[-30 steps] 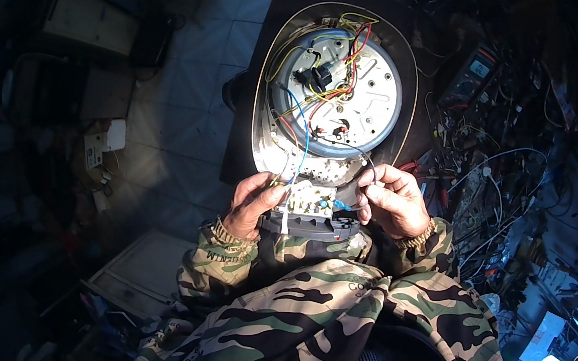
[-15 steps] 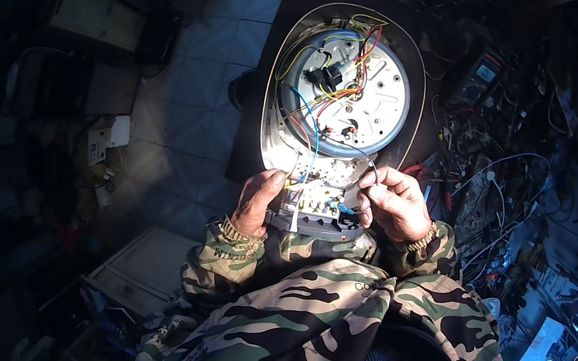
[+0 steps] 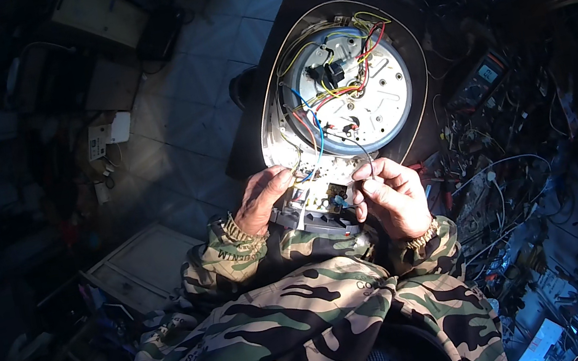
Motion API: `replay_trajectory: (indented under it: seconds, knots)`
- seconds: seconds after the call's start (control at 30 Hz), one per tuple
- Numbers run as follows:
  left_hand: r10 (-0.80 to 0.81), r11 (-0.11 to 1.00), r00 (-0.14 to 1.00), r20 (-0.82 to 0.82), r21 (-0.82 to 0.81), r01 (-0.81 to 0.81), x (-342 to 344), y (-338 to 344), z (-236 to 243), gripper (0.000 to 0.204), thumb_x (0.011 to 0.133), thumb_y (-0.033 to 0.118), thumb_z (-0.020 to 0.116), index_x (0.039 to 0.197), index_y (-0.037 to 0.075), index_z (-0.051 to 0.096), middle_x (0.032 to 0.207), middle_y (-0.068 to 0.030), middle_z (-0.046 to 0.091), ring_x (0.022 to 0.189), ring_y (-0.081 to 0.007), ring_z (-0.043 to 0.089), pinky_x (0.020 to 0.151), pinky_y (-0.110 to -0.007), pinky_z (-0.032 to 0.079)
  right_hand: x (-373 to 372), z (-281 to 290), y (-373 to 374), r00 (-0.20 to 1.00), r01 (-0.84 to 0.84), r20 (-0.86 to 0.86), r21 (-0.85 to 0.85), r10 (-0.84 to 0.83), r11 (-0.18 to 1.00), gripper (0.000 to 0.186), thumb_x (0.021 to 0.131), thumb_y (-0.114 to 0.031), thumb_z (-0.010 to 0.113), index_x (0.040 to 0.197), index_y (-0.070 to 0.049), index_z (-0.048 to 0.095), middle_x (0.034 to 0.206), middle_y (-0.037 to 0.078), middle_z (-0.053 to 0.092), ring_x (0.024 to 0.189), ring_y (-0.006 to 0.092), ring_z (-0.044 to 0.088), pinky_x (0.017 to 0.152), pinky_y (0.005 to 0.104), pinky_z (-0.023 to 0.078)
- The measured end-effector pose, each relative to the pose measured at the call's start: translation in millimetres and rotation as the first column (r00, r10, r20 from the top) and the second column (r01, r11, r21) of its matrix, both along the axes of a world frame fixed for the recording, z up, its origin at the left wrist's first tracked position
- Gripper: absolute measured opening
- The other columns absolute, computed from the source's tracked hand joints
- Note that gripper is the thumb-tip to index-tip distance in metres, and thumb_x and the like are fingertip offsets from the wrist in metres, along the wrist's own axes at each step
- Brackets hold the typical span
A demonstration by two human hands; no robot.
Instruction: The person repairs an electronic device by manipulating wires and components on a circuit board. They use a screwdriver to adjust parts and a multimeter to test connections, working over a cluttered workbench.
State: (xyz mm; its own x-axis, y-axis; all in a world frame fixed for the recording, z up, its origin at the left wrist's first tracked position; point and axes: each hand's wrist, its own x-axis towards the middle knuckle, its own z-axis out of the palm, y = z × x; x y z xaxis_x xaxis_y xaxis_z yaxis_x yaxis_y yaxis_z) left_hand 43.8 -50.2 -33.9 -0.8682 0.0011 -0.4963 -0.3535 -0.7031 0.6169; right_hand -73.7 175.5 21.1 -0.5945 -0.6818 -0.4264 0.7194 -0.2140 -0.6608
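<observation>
An opened appliance casing [image 3: 424, 122], oval with a light rim, lies bottom up before me. It holds a round metal plate [image 3: 386, 105] with red, yellow and blue wires across it. My right hand [image 3: 392, 197] pinches a thin dark wire [image 3: 366, 150] that runs from the plate. Beneath those fingers a circuit board [image 3: 338, 196] sits in the narrow near end. My left hand [image 3: 261, 199] is closed at the casing's left edge, beside a blue wire [image 3: 319, 140] and a white wire [image 3: 302, 213]; what its fingertips grip is hidden.
The casing rests on a dark board [image 3: 297, 5]. A multimeter [image 3: 485, 75] with a lit screen lies at the right among cables and loose parts. To the left are tiled floor [image 3: 193, 120], a white box [image 3: 97, 142] and a pale panel [image 3: 141, 264].
The right hand has shifted slightly left with the dark wire. A dark part of the circuit board now shows under it. The left hand has barely moved.
</observation>
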Motion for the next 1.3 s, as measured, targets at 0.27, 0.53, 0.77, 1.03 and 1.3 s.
replay_trajectory:
  seconds: [0.27, 0.53, 0.77, 1.03, 1.3]
  knots:
    - [0.056, 0.998, 0.998, 0.021, -0.028, -0.055, -3, 5, 8, 0.03, 0.099, 0.028, 0.061, 0.104, -0.001, 0.065, 0.091, -0.0037, 0.066, 0.082, -0.0092, 0.061, 0.074, -0.025, 0.05, -15, 2, 12, 0.997, 0.063, 0.034, 0.093, -0.067, 0.994, 0.021, 0.098, -0.007, 0.057, 0.114, 0.007, 0.06, 0.084, 0.012, 0.065, 0.064, 0.0158, 0.062, 0.061, 0.0264, 0.054]
    - [0.008, 0.998, 1.0, 0.011, -0.067, -0.007, -3, 5, 7, 0.03, 0.1, 0.027, 0.061, 0.109, -0.002, 0.062, 0.094, -0.0035, 0.067, 0.083, -0.0081, 0.062, 0.075, -0.024, 0.051, -1, 4, -19, 0.999, -0.021, 0.034, 0.051, 0.019, 0.998, 0.022, 0.097, -0.006, 0.059, 0.114, 0.007, 0.06, 0.084, 0.012, 0.066, 0.066, 0.0153, 0.063, 0.063, 0.0264, 0.052]
    - [-0.002, 0.95, 0.998, -0.055, -0.312, -0.016, -5, 10, 6, 0.03, 0.101, 0.03, 0.059, 0.093, 0.001, 0.066, 0.079, 0.0026, 0.059, 0.074, -0.0041, 0.05, 0.067, -0.023, 0.041, 0, 1, -28, 0.996, -0.081, -0.026, 0.067, 0.083, 0.994, 0.02, 0.099, -0.008, 0.059, 0.112, 0.007, 0.06, 0.084, 0.011, 0.066, 0.067, 0.0141, 0.062, 0.065, 0.0256, 0.051]
    - [0.022, 0.912, 0.997, -0.067, -0.408, -0.047, -6, 14, 9, 0.03, 0.099, 0.029, 0.063, 0.082, 0.003, 0.062, 0.072, 0.0044, 0.054, 0.068, -0.0031, 0.046, 0.061, -0.023, 0.038, 10, 6, -38, 0.97, -0.025, -0.233, 0.172, 0.065, 0.985, 0.013, 0.097, -0.002, 0.059, 0.108, 0.006, 0.06, 0.088, 0.009, 0.065, 0.073, 0.0119, 0.062, 0.068, 0.0244, 0.051]
    - [-0.04, 0.913, 0.996, -0.076, -0.407, 0.005, -1, 12, 7, 0.028, 0.1, 0.027, 0.059, 0.094, 0.001, 0.063, 0.081, 0.0036, 0.058, 0.075, -0.0035, 0.049, 0.068, -0.022, 0.04, 12, 9, -24, 0.994, -0.052, -0.09, 0.078, 0.059, 0.996, 0.015, 0.097, -0.001, 0.059, 0.109, 0.007, 0.06, 0.086, 0.011, 0.067, 0.072, 0.0142, 0.063, 0.068, 0.0263, 0.053]
